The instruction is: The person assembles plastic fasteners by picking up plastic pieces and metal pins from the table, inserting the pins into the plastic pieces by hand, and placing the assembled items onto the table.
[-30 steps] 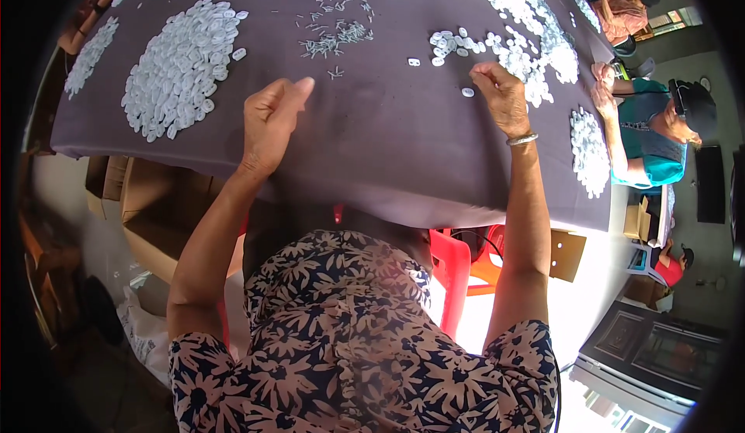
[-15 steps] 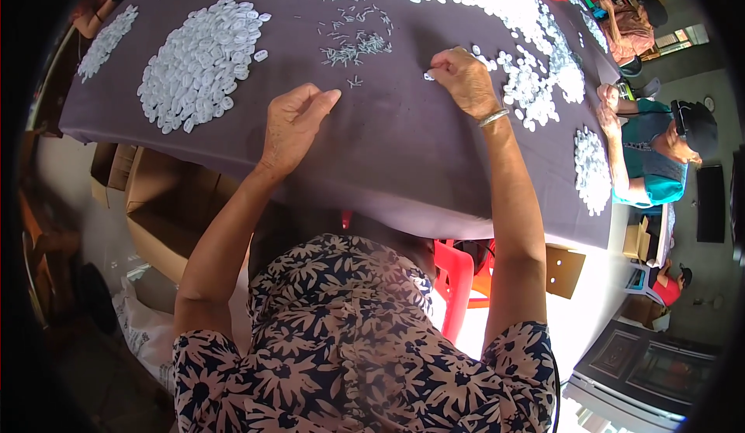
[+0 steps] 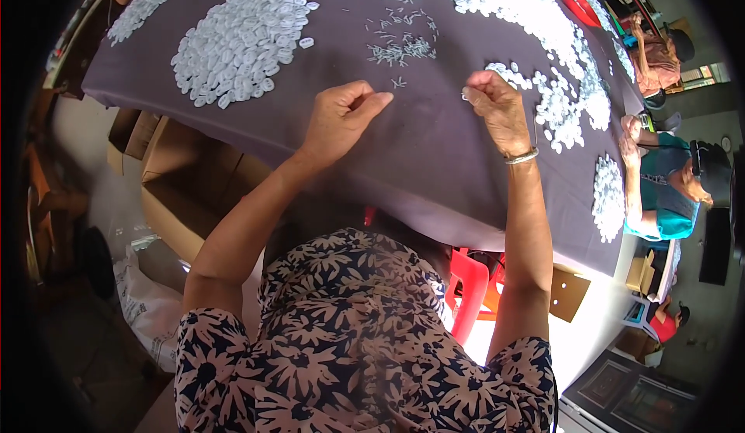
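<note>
My left hand (image 3: pixel 341 119) is closed in a pinch above the dark cloth, thumb pointing right; whatever its fingertips may hold is too small to make out. Just past the thumb lie a few small grey pins (image 3: pixel 398 83). My right hand (image 3: pixel 498 115), with a bracelet at the wrist, pinches a small white plastic piece (image 3: pixel 466 95), mostly covered by the fingers. Beyond the hands is a loose scatter of grey pins (image 3: pixel 401 51). Small white plastic pieces (image 3: pixel 559 111) lie to the right of my right hand. A mound of white oval pieces (image 3: pixel 240 45) rises at the left.
Dark cloth covers the table (image 3: pixel 434 177). A long heap of white pieces (image 3: pixel 512 6) runs along the back, near a red tray (image 3: pixel 580 4). A co-worker (image 3: pixel 660 177) sits at the right beside another pile (image 3: pixel 609 200). Below the left edge stands an open cardboard box (image 3: pixel 178 200).
The view has shifted, so the table and piles appear farther right. Both hands stay pinched; the right fingers have turned upward slightly, with the white piece still in them.
</note>
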Demonstrator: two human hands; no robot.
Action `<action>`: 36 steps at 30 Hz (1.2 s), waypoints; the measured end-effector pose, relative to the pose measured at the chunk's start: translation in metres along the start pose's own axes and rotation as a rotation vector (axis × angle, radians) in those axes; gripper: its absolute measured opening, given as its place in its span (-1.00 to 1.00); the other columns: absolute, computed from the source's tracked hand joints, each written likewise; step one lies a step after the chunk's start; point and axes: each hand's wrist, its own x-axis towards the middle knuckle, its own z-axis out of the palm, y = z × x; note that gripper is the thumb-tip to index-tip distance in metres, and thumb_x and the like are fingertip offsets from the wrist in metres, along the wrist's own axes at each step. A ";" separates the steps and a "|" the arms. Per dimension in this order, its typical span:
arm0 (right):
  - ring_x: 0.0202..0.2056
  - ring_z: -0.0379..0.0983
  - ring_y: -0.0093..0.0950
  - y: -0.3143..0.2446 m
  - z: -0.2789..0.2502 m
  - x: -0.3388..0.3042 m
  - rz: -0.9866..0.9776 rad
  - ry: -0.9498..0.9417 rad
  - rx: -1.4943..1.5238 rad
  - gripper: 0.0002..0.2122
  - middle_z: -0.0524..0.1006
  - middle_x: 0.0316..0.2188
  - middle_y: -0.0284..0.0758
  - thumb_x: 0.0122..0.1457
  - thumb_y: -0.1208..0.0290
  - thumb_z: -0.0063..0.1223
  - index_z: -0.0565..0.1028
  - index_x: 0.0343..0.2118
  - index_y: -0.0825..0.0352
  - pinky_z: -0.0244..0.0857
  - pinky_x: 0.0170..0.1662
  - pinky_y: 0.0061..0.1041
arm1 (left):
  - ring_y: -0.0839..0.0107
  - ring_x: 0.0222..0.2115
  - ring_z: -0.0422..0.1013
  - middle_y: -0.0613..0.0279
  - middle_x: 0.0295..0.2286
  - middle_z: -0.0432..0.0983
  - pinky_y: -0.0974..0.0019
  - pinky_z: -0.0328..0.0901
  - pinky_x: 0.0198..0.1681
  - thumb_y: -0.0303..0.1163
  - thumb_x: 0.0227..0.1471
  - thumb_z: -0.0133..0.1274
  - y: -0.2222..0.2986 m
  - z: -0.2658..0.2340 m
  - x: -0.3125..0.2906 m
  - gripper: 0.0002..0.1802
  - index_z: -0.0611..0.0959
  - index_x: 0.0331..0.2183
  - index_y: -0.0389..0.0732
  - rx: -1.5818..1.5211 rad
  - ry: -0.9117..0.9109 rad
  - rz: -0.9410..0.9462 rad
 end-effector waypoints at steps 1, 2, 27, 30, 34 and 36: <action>-0.54 0.21 -0.76 0.000 0.008 0.001 -0.004 -0.007 0.008 -0.98 0.38 -0.56 -0.53 0.11 0.58 0.06 0.49 -0.44 0.34 0.10 -0.47 -0.74 | 0.75 -0.65 0.02 0.55 -0.73 0.14 0.52 -0.03 -0.63 -0.34 0.05 0.13 -0.001 -0.002 -0.001 -0.67 0.47 -0.65 -0.26 0.009 0.007 0.000; -0.54 0.22 -0.76 0.001 0.015 0.002 0.025 -0.033 0.095 -0.99 0.39 -0.56 -0.53 0.11 0.57 0.07 0.50 -0.41 0.35 0.11 -0.48 -0.75 | 0.76 -0.63 0.03 0.57 -0.71 0.15 0.54 -0.04 -0.61 -0.37 0.05 0.11 0.002 0.000 -0.002 -0.70 0.47 -0.64 -0.25 0.008 0.006 0.001; -0.53 0.37 -0.73 -0.004 0.109 -0.012 -0.144 -0.018 0.030 -0.94 0.49 -0.52 -0.46 0.14 0.59 -0.01 0.50 -0.35 0.39 0.30 -0.45 -0.74 | 0.66 -0.40 0.40 0.32 -0.42 0.53 0.57 0.30 -0.37 -0.65 -0.04 0.10 -0.010 -0.002 0.001 -0.57 0.47 -0.07 -0.27 -0.098 0.061 0.042; -0.56 0.32 -0.75 -0.003 0.110 -0.010 -0.283 -0.008 -0.103 -0.96 0.46 -0.55 -0.49 0.13 0.58 -0.01 0.48 -0.39 0.37 0.25 -0.48 -0.74 | 0.66 -0.42 0.39 0.32 -0.42 0.53 0.58 0.29 -0.38 -0.64 -0.03 0.09 -0.011 -0.001 0.000 -0.58 0.48 -0.07 -0.26 -0.093 0.086 0.040; -0.57 0.28 -0.76 0.003 0.108 -0.008 -0.254 -0.020 -0.066 -0.97 0.42 -0.58 -0.50 0.12 0.57 -0.01 0.46 -0.42 0.37 0.20 -0.49 -0.74 | 0.67 -0.45 0.36 0.32 -0.40 0.53 0.58 0.28 -0.38 -0.60 -0.02 0.10 -0.012 -0.003 0.000 -0.60 0.48 -0.08 -0.26 -0.127 0.068 -0.009; -0.57 0.27 -0.76 0.002 0.108 -0.011 -0.156 -0.076 0.092 -0.96 0.42 -0.58 -0.50 0.13 0.54 -0.01 0.46 -0.41 0.38 0.20 -0.49 -0.74 | 0.67 -0.45 0.36 0.32 -0.39 0.52 0.58 0.28 -0.38 -0.58 -0.01 0.10 -0.013 -0.003 0.001 -0.62 0.49 -0.09 -0.25 -0.126 0.050 0.008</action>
